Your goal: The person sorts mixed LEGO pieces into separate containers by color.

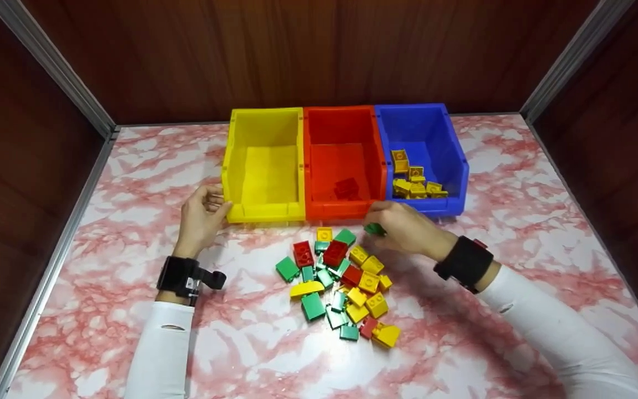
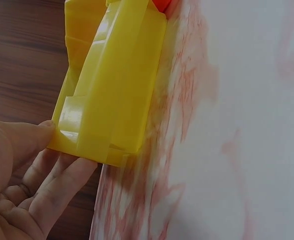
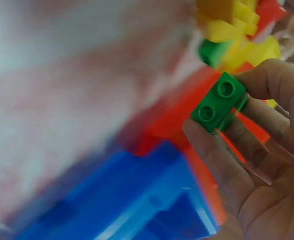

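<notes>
My left hand (image 1: pixel 202 219) is at the front left corner of a yellow bin (image 1: pixel 263 213); in the left wrist view, the thumb lies against its edge and the fingertips touch its side. My right hand (image 1: pixel 405 227) pinches a green toy brick (image 3: pixel 218 102) between thumb and fingers, two studs showing. It is just in front of the seam between a red bin (image 1: pixel 344 210) and a blue bin (image 1: pixel 441 208). Below the bins, a loose pile of red, yellow and green bricks (image 1: pixel 312 306) covers the middle of the table.
The three bins stand side by side near the back wall (image 1: pixel 319 55). Several yellow bricks (image 1: pixel 400 160) lie in the blue bin, and red brick (image 1: pixel 346 188) pieces lie in the red one. Dark wood panels (image 1: pixel 25 138) enclose the marbled table (image 1: pixel 103 277).
</notes>
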{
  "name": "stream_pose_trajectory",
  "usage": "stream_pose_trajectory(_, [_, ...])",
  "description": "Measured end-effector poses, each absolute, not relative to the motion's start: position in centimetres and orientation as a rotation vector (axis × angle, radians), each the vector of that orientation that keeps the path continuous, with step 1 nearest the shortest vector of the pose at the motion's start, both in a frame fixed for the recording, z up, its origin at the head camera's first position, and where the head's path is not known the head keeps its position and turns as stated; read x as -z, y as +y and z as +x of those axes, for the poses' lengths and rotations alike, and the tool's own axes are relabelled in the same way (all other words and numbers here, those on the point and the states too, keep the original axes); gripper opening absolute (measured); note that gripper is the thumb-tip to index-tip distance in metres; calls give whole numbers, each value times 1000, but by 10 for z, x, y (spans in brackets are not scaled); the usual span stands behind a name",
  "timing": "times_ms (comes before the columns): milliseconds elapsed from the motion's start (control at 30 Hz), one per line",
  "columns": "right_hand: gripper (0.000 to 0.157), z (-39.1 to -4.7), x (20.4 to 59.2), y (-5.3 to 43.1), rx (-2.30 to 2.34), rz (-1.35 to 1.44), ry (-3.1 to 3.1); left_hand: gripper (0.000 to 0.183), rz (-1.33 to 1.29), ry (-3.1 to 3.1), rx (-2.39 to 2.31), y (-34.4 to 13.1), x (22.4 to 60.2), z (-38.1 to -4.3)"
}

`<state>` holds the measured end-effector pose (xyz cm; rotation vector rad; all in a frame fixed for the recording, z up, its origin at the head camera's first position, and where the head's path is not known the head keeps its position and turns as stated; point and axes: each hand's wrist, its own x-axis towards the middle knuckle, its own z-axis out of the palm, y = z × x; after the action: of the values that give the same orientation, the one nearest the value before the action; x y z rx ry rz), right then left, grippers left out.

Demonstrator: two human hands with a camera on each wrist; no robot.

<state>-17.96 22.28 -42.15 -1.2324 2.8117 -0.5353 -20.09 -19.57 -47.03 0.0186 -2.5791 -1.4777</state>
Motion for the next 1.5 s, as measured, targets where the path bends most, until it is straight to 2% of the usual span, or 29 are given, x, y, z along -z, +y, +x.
stream_pose_trajectory(400, [10, -202, 382, 151, 502, -1418, 2788, 29, 28, -2608, 1499, -197, 468, -202])
stream_pose_trajectory(700, [21, -229, 372, 88, 547, -1418, 2743, 29, 22, -2602, 1480, -198, 469, -200])
stream_pose_trajectory(933, [26, -251, 384, 43, 474, -1348, 2733, 28, 29, -2586, 1493, -197, 471, -203])
stream_pose_trajectory(1100, [26, -260, 399, 18, 185, -1261, 2818, 27, 27, -2581, 1506, -196, 471, -202])
stream_pose_trajectory(1267, [23, -268, 413, 5, -32, -1165, 2874, 26, 12, -2582, 1488, -196, 471, -202])
stream_pose_trajectory(1500, [24, -277, 426, -4, -89, -1080, 2844, 26, 12, -2567, 1497, -197, 472, -204])
